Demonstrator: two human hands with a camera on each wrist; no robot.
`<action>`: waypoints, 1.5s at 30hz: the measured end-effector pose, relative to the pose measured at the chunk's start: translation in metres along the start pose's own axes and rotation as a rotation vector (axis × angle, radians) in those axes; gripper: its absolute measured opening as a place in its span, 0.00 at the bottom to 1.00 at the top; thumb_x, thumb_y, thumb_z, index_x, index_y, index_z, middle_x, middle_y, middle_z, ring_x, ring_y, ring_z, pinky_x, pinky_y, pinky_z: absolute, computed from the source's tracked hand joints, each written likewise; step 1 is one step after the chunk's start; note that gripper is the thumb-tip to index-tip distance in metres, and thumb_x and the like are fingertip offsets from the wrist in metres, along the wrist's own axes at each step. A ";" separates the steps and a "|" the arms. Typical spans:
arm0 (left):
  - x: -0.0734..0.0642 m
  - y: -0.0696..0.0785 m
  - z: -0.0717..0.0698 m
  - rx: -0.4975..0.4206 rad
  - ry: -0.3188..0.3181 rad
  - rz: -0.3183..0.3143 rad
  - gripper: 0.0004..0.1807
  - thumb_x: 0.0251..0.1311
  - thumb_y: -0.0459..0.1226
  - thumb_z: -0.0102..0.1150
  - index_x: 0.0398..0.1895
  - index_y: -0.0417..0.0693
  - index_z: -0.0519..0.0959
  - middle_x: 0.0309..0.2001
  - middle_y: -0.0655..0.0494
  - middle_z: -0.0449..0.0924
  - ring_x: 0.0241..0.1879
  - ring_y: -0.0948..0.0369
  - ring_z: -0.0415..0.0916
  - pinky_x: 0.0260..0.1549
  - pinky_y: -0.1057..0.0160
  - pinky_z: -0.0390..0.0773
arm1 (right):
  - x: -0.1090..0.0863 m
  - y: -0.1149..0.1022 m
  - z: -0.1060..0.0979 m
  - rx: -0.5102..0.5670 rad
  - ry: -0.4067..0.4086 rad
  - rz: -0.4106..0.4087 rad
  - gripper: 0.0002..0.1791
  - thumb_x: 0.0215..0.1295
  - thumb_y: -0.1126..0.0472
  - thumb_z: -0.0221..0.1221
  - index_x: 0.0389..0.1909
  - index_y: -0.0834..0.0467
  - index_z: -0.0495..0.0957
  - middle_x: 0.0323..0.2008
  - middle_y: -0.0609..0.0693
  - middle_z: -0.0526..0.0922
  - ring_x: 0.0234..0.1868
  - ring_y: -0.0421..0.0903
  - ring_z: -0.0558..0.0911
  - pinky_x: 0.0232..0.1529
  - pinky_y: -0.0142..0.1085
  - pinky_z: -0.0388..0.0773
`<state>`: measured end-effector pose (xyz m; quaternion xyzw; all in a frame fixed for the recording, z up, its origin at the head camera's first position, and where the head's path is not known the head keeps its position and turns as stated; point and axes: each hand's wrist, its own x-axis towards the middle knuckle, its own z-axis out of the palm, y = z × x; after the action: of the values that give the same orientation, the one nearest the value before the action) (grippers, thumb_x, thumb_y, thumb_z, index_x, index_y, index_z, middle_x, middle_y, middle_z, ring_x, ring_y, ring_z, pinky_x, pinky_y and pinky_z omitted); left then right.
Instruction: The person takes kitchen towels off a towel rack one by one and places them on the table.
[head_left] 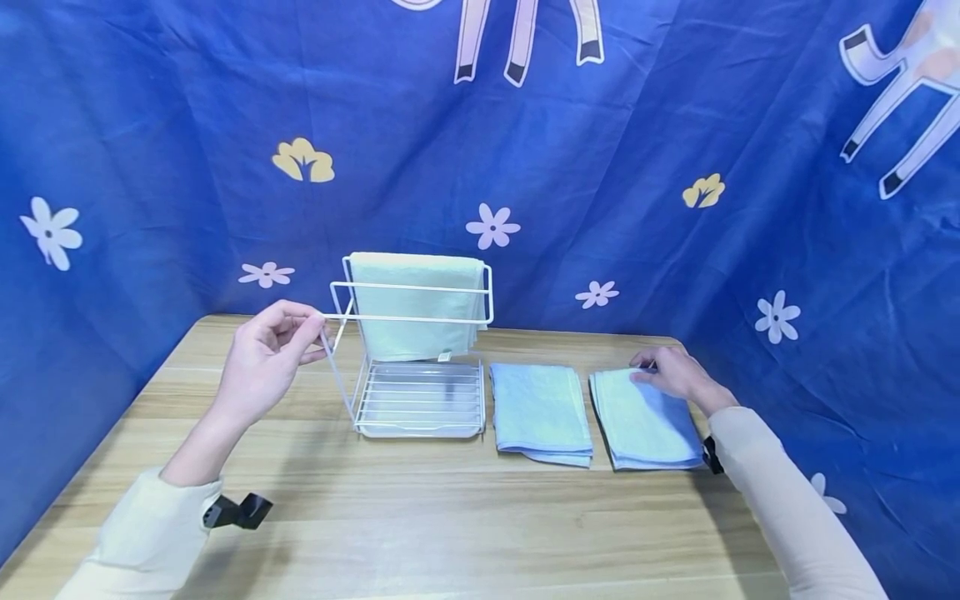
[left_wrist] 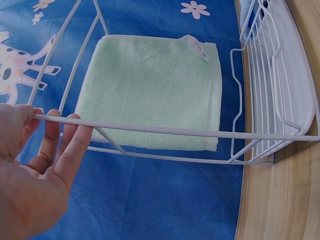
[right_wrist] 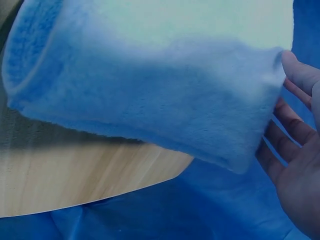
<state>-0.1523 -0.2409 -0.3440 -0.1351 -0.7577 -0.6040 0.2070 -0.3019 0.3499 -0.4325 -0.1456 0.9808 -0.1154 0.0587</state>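
My left hand [head_left: 262, 358] pinches the upper left corner of a white wire rack [head_left: 405, 318], thumb and fingertips on the thin bar. A light green towel [head_left: 408, 292] hangs folded over the rack's back rail; its small white tag [left_wrist: 198, 48] shows in the left wrist view. On the right, my right hand [head_left: 675, 372] pinches the far edge of a folded blue towel [head_left: 652, 429], with the thumb on top and the other fingers behind the edge, as the right wrist view shows. Between rack and right towel lies another folded blue towel [head_left: 542, 412].
A white tray [head_left: 420, 432] forms the rack's base, under a wire grid. The rack and towels stand toward the back of the wooden table [head_left: 480, 525]. A blue curtain [head_left: 420, 142] with flowers and animal figures closes off the back and sides.
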 end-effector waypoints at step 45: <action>0.001 0.000 0.000 0.026 -0.003 0.008 0.06 0.77 0.31 0.57 0.45 0.33 0.79 0.33 0.68 0.86 0.35 0.72 0.88 0.39 0.73 0.91 | 0.007 -0.190 -0.098 0.163 0.302 -0.498 0.18 0.75 0.49 0.65 0.60 0.52 0.85 0.52 0.50 0.88 0.52 0.47 0.85 0.53 0.46 0.90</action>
<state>-0.1528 -0.2412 -0.3438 -0.1364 -0.7654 -0.5929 0.2099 -0.2719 0.1915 -0.2918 -0.3578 0.9000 -0.2250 -0.1066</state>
